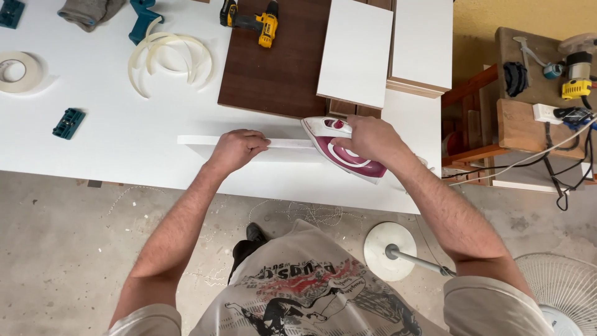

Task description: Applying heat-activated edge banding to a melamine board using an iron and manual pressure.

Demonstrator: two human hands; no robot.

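Observation:
A white board [199, 140] stands on edge on the white worktable [124, 112], with a thin strip of white edge banding along its top. My left hand [236, 148] presses down on that top edge near the middle, fingers curled over it. My right hand [367, 138] grips the handle of a magenta and white clothes iron [339, 152], whose pointed nose rests on the board's edge just right of my left hand.
Behind the board lie a dark brown panel [280, 68] with a yellow cordless drill [255, 22], white panels [357, 50], curled banding offcuts [168, 59], a tape roll [18, 70] and teal clamps [68, 122]. A cluttered wooden stand [528, 93] and a fan [559, 292] are at right.

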